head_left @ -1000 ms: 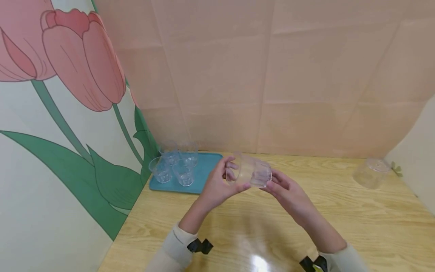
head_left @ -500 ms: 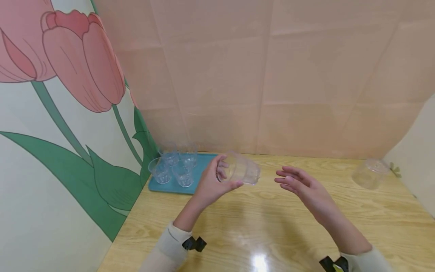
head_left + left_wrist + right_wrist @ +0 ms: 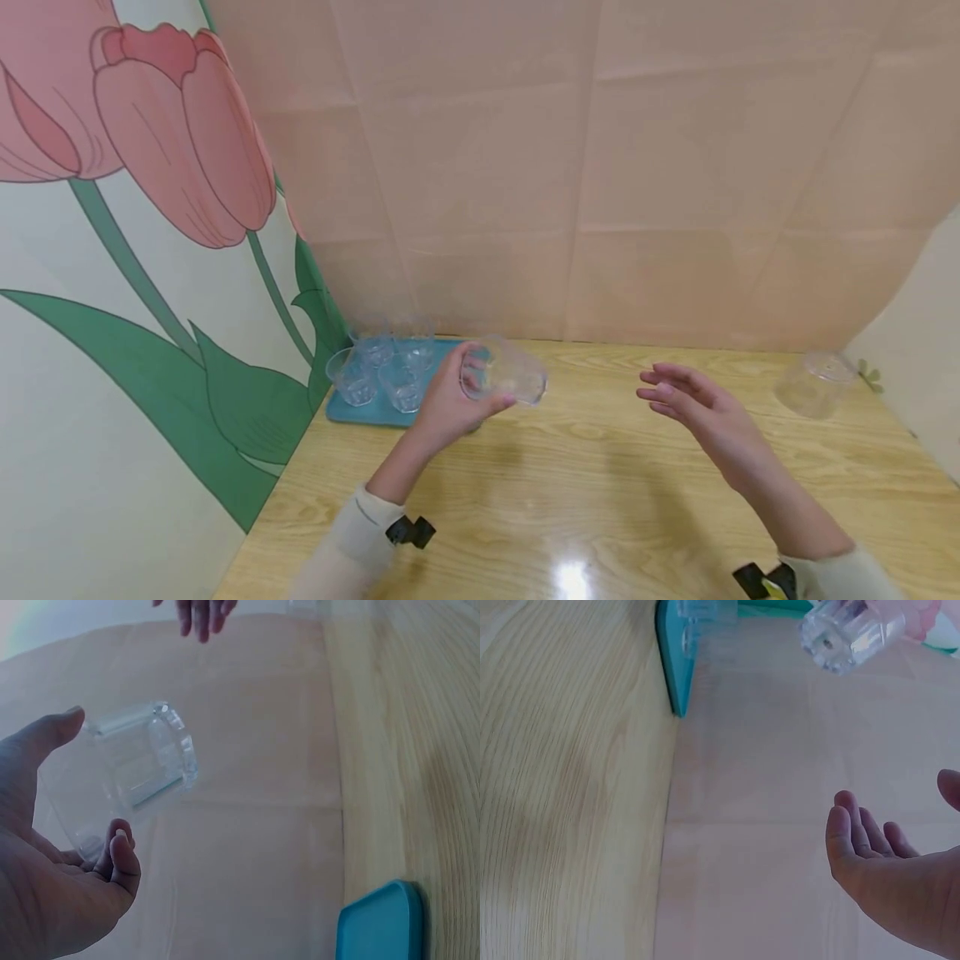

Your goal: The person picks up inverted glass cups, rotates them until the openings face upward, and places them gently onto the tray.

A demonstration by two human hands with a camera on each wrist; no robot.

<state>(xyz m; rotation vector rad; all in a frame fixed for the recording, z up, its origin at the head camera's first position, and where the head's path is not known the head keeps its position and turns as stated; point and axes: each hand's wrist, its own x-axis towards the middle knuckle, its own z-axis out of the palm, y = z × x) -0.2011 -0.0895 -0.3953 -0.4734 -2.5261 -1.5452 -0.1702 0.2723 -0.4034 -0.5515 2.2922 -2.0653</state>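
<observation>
A clear plastic cup (image 3: 517,377) lies tipped on its side in the air, its mouth toward the left and its base toward the right. My left hand (image 3: 452,398) grips it near the rim, thumb on one side and fingers on the other, as the left wrist view also shows with the cup (image 3: 142,761). To the right, my right hand (image 3: 705,417) hovers above the table with loosely bent fingers and holds nothing. Several clear cups (image 3: 352,379) stand upright on a blue tray (image 3: 375,419) at the left, partly behind my left hand.
Another clear cup (image 3: 816,385) stands upside down at the far right of the wooden table (image 3: 585,500). A pinkish cloth (image 3: 480,167) hangs along the back edge, and a wall with painted tulips (image 3: 187,125) borders the left side.
My right hand has let go of the cup's base and moved off to the right. My left hand has carried the cup left, toward the tray.
</observation>
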